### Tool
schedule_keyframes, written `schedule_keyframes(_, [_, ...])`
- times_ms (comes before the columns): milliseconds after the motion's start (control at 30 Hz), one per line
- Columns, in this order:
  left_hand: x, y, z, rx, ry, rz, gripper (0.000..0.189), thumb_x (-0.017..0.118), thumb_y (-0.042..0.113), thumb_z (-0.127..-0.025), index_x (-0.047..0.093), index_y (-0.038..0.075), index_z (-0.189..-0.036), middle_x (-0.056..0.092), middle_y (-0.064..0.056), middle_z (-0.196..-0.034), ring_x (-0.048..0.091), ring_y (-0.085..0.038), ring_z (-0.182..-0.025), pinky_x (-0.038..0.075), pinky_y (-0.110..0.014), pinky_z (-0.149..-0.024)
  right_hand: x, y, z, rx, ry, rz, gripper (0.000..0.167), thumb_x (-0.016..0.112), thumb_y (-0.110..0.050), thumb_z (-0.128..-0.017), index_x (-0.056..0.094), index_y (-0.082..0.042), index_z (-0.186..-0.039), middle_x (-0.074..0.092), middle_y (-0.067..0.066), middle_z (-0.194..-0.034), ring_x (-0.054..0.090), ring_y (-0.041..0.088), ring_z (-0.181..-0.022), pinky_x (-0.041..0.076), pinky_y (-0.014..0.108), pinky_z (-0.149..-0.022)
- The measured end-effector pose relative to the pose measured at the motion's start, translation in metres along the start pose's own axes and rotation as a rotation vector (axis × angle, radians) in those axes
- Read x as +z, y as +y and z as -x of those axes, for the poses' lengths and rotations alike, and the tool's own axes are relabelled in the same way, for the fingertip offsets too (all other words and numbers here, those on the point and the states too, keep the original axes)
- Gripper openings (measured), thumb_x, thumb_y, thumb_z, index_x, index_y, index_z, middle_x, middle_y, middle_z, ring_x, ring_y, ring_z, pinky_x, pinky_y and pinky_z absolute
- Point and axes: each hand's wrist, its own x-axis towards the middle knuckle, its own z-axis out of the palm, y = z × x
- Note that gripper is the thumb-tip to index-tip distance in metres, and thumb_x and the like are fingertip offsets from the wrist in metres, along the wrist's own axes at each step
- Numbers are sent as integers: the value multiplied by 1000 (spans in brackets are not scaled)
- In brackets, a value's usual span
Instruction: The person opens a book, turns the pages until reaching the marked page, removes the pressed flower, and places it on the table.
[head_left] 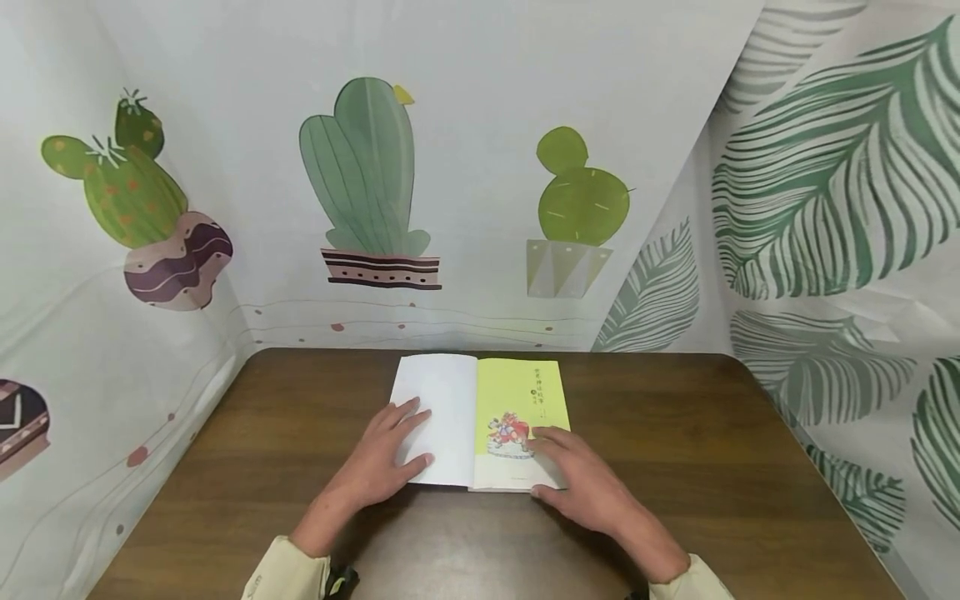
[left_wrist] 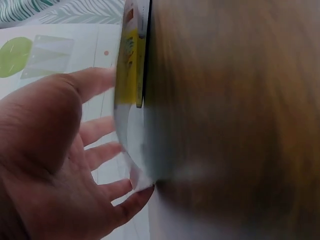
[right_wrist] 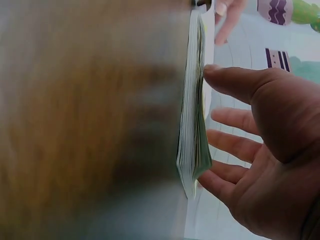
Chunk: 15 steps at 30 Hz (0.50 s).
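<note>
An open book (head_left: 438, 387) lies near the far edge of the wooden table, its left side blank white. The right page (head_left: 517, 387) is yellow-green, with a small coloured figure drawing and a column of characters. My left hand (head_left: 388, 454) rests on the white side with fingers spread; in the left wrist view its fingertips touch the curved white leaf (left_wrist: 131, 125). On the lower right corner of the yellow-green page my right hand (head_left: 581, 475) lies, fingers extended. The right wrist view shows its thumb and fingers against the thick page block (right_wrist: 192, 115).
The dark brown table (head_left: 697, 467) extends to both sides and in front of the book. Behind it hangs a white cloth (head_left: 480, 167) printed with potted cacti, and leaf-patterned cloth (head_left: 832, 192) covers the right side.
</note>
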Motion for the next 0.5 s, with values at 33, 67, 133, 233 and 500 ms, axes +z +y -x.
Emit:
schedule_keyframes(33, [1,0,1,-3,-13,-6,64,80,26,-95,58,7,-152,43,-17,-165,31,-52,-153,31,-67,-119,0,1,0,6,-3,-5,61,90,-19,-86,67,-5,-141,56,13,-153,50,35,-144,43,53,-115])
schedule_keyframes(67, [1,0,2,-13,-28,-12,64,80,27,-96,57,8,-152,43,-16,-165,31,-51,-153,31,-68,-118,-1,2,1,10,-8,-3,60,90,-19,-85,68,-5,-139,56,13,-153,50,35,-144,43,53,-115])
schedule_keyframes(133, [1,1,3,-40,-58,-23,65,79,29,-96,56,10,-154,42,-14,-167,28,-49,-155,31,-72,-116,-1,3,1,11,-12,-3,57,91,-19,-84,71,-6,-136,57,13,-153,50,36,-143,44,55,-113])
schedule_keyframes(233, [1,1,4,-74,-92,-34,65,78,31,-97,55,13,-155,40,-11,-168,26,-46,-157,30,-79,-111,-2,5,2,11,-20,-2,52,92,-18,-84,74,-6,-131,58,12,-152,51,36,-142,44,55,-113])
schedule_keyframes(500, [3,0,5,-98,-170,-45,64,76,32,-98,54,14,-156,40,-9,-168,23,-45,-159,27,-83,-109,-8,6,3,-6,-33,4,37,89,-16,-87,78,-6,-121,62,14,-147,54,37,-140,46,55,-112])
